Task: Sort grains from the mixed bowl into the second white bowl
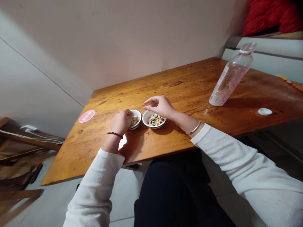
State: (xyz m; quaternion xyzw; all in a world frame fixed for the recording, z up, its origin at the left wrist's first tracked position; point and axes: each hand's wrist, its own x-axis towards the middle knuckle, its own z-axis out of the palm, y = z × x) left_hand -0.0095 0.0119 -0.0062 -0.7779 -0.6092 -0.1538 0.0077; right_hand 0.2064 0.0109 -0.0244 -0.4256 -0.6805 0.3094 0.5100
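Two small white bowls stand side by side on the wooden table. The left bowl (pixel 139 114) holds pale beans or grains. In the right bowl (pixel 145 118), pale beans are mixed with dark and green pieces (pixel 155 120). My left hand (pixel 120 121) is at the left bowl's near left side, its fingers curled together over the rim. Whether they pinch something is hidden. Above the far rim of the right bowl hovers my right hand (pixel 159 105), with thumb and fingers apart and nothing seen between them.
A clear plastic bottle (pixel 230 78) stands uncapped on the table's right (pixel 189 88), with a white cap (pixel 264 111) nearer the front edge. A round pink sticker (pixel 86 116) is at the left. The wall borders the far side. Cables (pixel 42 135) run at far left.
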